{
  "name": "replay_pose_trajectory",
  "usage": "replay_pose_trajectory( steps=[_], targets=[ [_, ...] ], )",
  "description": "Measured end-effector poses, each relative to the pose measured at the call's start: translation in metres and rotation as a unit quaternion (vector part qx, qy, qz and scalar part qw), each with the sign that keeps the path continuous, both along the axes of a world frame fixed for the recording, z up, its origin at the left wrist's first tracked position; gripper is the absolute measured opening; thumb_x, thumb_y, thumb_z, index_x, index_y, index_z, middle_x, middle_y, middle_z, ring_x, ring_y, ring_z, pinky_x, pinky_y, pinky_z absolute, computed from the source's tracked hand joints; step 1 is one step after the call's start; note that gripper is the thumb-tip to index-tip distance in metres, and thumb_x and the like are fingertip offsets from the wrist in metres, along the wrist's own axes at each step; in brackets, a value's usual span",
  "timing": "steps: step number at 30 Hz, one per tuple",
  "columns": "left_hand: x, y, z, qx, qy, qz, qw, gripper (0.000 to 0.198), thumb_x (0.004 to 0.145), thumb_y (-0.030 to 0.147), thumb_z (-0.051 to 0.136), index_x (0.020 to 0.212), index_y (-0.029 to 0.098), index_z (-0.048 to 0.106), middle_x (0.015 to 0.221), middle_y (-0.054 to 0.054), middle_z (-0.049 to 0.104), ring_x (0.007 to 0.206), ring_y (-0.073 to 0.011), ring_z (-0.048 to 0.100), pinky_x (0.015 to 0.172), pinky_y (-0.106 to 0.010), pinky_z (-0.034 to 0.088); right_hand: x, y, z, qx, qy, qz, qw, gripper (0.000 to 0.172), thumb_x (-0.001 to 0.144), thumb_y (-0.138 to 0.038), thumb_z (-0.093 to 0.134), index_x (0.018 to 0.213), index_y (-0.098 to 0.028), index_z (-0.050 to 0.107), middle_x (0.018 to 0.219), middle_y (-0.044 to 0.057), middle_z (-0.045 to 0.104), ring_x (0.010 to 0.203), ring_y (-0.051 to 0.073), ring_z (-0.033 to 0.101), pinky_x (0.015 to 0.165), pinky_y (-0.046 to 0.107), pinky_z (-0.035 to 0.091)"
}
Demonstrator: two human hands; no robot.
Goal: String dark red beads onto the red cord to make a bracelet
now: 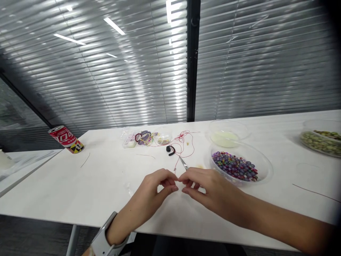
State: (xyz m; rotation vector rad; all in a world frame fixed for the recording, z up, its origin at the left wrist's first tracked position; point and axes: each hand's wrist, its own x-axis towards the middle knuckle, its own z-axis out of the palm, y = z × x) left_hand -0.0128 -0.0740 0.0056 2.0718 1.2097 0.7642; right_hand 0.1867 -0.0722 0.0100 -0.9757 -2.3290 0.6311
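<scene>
My left hand (160,188) and my right hand (204,186) meet over the white table, index fingertips almost touching. A thin red string (175,167) with a few tiny beads on it runs down from a loose tangle to these fingertips. Both hands are closed in a pinch around its near end, though the exact grip is partly hidden by the fingers. Just beyond the right fingers lies a pair of small scissors (183,163), its handles covered by that hand. A black ear-hook earphone (171,150) rests behind it, beside the string's loops.
To the right stand a clear bowl (266,170) of purple and mixed beads and another tub (225,138) with pale yellow contents. Small bead boxes (129,143) and a purple bead pile (145,137) sit at the back. A red can (66,139) stands far left; green-filled bowls (319,142) far right.
</scene>
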Motion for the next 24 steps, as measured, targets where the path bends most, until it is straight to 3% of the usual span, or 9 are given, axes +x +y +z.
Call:
replay_pose_trajectory(
  steps=[3, 7, 10, 12, 14, 18, 20, 24],
  targets=[
    [0.005, 0.004, -0.001, 0.0, -0.008, 0.023, 1.0, 0.005, 0.084, 0.021, 0.058, 0.088, 0.021, 0.061, 0.086, 0.0, 0.065, 0.079, -0.0144, 0.062, 0.073, -0.026, 0.049, 0.013, 0.001, 0.008, 0.048, 0.024, -0.012, 0.998, 0.014, 0.085, -0.017, 0.054, 0.096, -0.019, 0.063, 0.09, 0.002, 0.067, 0.077, 0.013, 0.061, 0.069, 0.026, 0.047],
    [0.007, 0.011, 0.004, -0.039, -0.023, 0.002, 0.999, 0.014, 0.084, 0.024, 0.059, 0.097, 0.022, 0.063, 0.097, -0.003, 0.065, 0.089, -0.0161, 0.064, 0.081, -0.029, 0.054, 0.054, 0.017, 0.039, 0.123, 0.05, -0.124, 0.983, 0.013, 0.086, -0.019, 0.051, 0.089, -0.018, 0.063, 0.087, 0.002, 0.067, 0.076, 0.013, 0.062, 0.067, 0.024, 0.048],
    [0.007, 0.021, 0.013, -0.044, -0.038, -0.033, 0.998, 0.029, 0.081, 0.021, 0.061, 0.11, 0.025, 0.061, 0.111, -0.003, 0.063, 0.103, -0.0161, 0.061, 0.094, -0.029, 0.05, 0.089, 0.038, 0.061, 0.12, -0.083, -0.229, 0.962, 0.015, 0.084, -0.018, 0.05, 0.085, -0.018, 0.065, 0.085, 0.002, 0.068, 0.075, 0.015, 0.062, 0.07, 0.027, 0.047],
    [0.009, 0.029, 0.021, -0.017, -0.048, -0.027, 0.998, 0.028, 0.082, 0.022, 0.06, 0.11, 0.026, 0.063, 0.113, -0.002, 0.064, 0.105, -0.0165, 0.06, 0.095, -0.029, 0.051, 0.104, 0.053, 0.067, 0.022, -0.245, -0.206, 0.947, 0.019, 0.084, -0.019, 0.049, 0.09, -0.019, 0.067, 0.088, 0.003, 0.069, 0.079, 0.016, 0.063, 0.069, 0.028, 0.047],
    [0.014, 0.039, 0.027, 0.009, -0.05, 0.005, 0.999, 0.02, 0.081, 0.027, 0.062, 0.1, 0.025, 0.068, 0.105, -0.003, 0.068, 0.099, -0.0176, 0.063, 0.088, -0.029, 0.054, 0.108, 0.065, 0.065, -0.033, -0.36, -0.156, 0.919, 0.022, 0.082, -0.018, 0.051, 0.097, -0.018, 0.067, 0.096, 0.005, 0.069, 0.087, 0.019, 0.063, 0.07, 0.027, 0.048],
    [0.03, 0.058, 0.033, 0.029, -0.069, 0.044, 0.996, 0.018, 0.078, 0.032, 0.067, 0.092, 0.022, 0.07, 0.098, -0.004, 0.072, 0.091, -0.0192, 0.066, 0.079, -0.029, 0.056, 0.098, 0.081, 0.046, -0.053, -0.428, -0.153, 0.889, 0.018, 0.084, -0.015, 0.056, 0.099, -0.012, 0.066, 0.102, 0.011, 0.065, 0.094, 0.023, 0.062, 0.077, 0.034, 0.049],
    [0.038, 0.067, 0.03, 0.038, -0.068, 0.048, 0.996, 0.016, 0.078, 0.033, 0.066, 0.089, 0.021, 0.071, 0.093, -0.004, 0.073, 0.085, -0.0187, 0.067, 0.074, -0.028, 0.056, 0.094, 0.085, 0.039, -0.056, -0.447, -0.148, 0.88, 0.027, 0.089, -0.029, 0.055, 0.11, -0.013, 0.059, 0.11, 0.009, 0.061, 0.096, 0.02, 0.061, 0.081, 0.038, 0.051],
    [0.047, 0.081, 0.02, 0.047, -0.055, 0.038, 0.997, 0.015, 0.078, 0.033, 0.066, 0.084, 0.02, 0.071, 0.081, -0.004, 0.072, 0.075, -0.0184, 0.066, 0.066, -0.028, 0.053, 0.099, 0.089, 0.03, -0.061, -0.445, -0.124, 0.885, 0.033, 0.09, -0.033, 0.054, 0.117, -0.015, 0.055, 0.118, 0.01, 0.057, 0.1, 0.02, 0.059, 0.084, 0.041, 0.051]
  ],
)
